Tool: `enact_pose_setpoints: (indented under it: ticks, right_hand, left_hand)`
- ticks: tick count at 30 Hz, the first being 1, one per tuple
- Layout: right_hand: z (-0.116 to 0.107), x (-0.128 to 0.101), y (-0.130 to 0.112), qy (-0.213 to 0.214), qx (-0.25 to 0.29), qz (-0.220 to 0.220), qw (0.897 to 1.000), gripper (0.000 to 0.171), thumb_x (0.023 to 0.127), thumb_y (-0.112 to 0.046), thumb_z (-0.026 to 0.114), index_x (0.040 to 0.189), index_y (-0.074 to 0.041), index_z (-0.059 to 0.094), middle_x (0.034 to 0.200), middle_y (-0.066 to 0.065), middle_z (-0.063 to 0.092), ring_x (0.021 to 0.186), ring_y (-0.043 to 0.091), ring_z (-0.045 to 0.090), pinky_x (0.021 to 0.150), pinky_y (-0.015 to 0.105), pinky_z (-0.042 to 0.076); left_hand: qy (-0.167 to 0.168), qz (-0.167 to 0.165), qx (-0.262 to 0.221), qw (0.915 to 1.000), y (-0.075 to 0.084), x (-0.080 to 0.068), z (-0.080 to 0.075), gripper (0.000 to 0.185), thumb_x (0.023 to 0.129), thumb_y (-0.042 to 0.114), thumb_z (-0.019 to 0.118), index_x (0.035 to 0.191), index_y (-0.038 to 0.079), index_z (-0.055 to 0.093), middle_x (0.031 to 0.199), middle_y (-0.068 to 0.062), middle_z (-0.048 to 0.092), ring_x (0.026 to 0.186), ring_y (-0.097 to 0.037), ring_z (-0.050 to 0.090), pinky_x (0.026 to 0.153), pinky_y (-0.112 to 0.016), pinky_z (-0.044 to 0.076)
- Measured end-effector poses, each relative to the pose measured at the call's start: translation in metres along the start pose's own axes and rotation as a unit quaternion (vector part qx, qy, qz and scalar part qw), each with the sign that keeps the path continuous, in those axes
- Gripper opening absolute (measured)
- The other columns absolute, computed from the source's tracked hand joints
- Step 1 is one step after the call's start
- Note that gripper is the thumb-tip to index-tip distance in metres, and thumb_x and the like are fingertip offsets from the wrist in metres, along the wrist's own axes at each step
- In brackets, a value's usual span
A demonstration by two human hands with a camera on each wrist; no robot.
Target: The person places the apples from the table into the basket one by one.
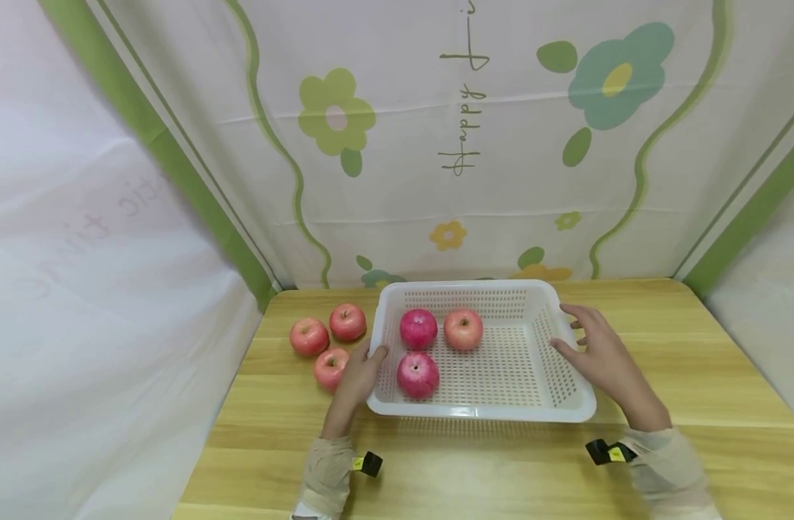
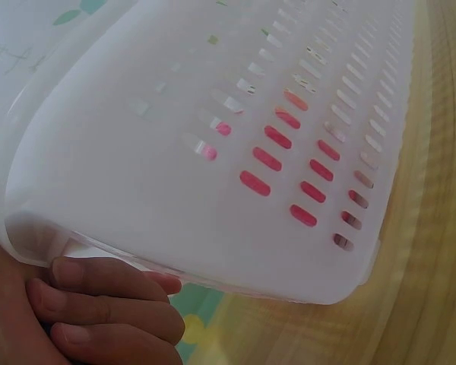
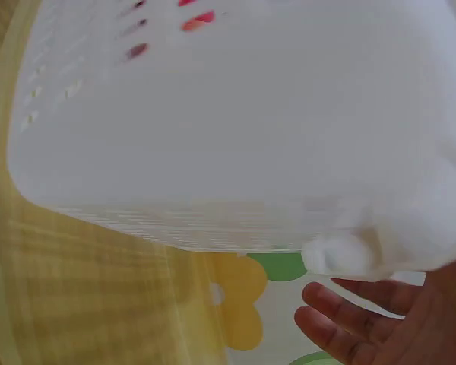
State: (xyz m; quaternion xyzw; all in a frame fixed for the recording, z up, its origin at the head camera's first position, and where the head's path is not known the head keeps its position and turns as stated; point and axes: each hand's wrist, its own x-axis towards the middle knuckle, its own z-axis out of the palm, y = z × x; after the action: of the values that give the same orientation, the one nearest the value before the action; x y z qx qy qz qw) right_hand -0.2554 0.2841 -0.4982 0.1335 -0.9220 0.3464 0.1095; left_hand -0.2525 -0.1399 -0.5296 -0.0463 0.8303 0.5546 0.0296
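The white basket point(image 1: 475, 412) is located mid-width on the wooden table point(image 1: 501, 480), toward the far edge; whether its base rests flat on the surface cannot be confirmed. It contains a far dark-red apple point(image 1: 419, 329) and a near dark-red apple point(image 1: 417, 375) at the left end, with a lighter red apple point(image 1: 463, 330) to the right of the far one. The step in hand is judged to be handling the basket by its two ends. The next move calls for secure support at both ends and a level base, since the load sits toward the left. The left hand point(image 1: 358, 375) grips the left end, thumb over the rim and fingers curled beneath it. The right hand point(image 1: 601, 361) is at the right end, thumb inside the rim, fingers outside, extended and spread; it appears loose rather than clenched. Both forearms reach in from the near side. Left of the basket lie three loose apples point(image 1: 309, 336); the nearest is beside the left hand, contact uncertain. A printed curtain point(image 1: 397, 188) hangs beyond the far edge.
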Motion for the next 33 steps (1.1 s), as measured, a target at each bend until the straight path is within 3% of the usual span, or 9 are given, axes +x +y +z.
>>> enact_pose_setpoints:
  ticks: [5, 11, 19, 26, 33]
  right_hand:
    - [0.006, -0.003, 0.000, -0.012, 0.006, 0.050, 0.999, 0.072, 0.103, -0.022, 0.071, 0.156, 0.012, 0.037, 0.146, 0.036, 0.044, 0.109, 0.046, 0.062, 0.072, 0.040, 0.059]
    - [0.013, -0.004, 0.000, -0.011, 0.022, 0.077, 0.997, 0.074, 0.103, -0.020, 0.070, 0.157, 0.014, 0.033, 0.129, 0.034, 0.053, 0.092, 0.034, 0.067, 0.058, 0.029, 0.058]
    - [0.016, -0.009, 0.000, -0.034, 0.053, 0.111, 0.992, 0.072, 0.108, -0.023, 0.062, 0.158, 0.016, 0.028, 0.110, 0.034, 0.066, 0.081, 0.032, 0.077, 0.056, 0.034, 0.063]
    - [0.017, -0.009, -0.002, -0.055, 0.074, 0.144, 0.985, 0.071, 0.109, -0.022, 0.056, 0.159, 0.016, 0.023, 0.131, 0.049, 0.058, 0.085, 0.039, 0.079, 0.058, 0.038, 0.064]
    - [0.016, -0.006, -0.002, -0.067, 0.073, 0.163, 0.982, 0.071, 0.109, -0.020, 0.054, 0.160, 0.017, 0.021, 0.130, 0.048, 0.059, 0.086, 0.040, 0.079, 0.059, 0.039, 0.065]
  left_hand:
    - [-0.001, -0.007, 0.000, 1.0000, 0.000, -0.001, 0.000, 0.050, 0.109, 0.038, 0.052, 0.150, 0.009, 0.057, 0.131, -0.024, 0.069, 0.104, -0.032, 0.074, 0.084, -0.046, 0.063]
    - [0.005, -0.004, 0.001, 1.0000, 0.000, -0.001, 0.001, 0.050, 0.109, 0.038, 0.052, 0.148, 0.008, 0.058, 0.129, -0.024, 0.069, 0.104, -0.033, 0.073, 0.084, -0.047, 0.063]
    - [0.006, -0.002, 0.011, 0.9999, -0.003, -0.004, -0.001, 0.051, 0.109, 0.040, 0.052, 0.148, 0.009, 0.058, 0.130, -0.023, 0.070, 0.103, -0.031, 0.074, 0.082, -0.044, 0.063]
    - [0.004, -0.002, 0.017, 0.9998, -0.003, -0.002, -0.001, 0.052, 0.109, 0.042, 0.052, 0.148, 0.009, 0.058, 0.129, -0.023, 0.070, 0.102, -0.031, 0.075, 0.080, -0.045, 0.063]
    - [0.000, -0.004, 0.018, 0.9998, 0.001, -0.001, -0.002, 0.052, 0.108, 0.042, 0.053, 0.149, 0.011, 0.058, 0.130, -0.023, 0.070, 0.101, -0.031, 0.075, 0.079, -0.044, 0.064]
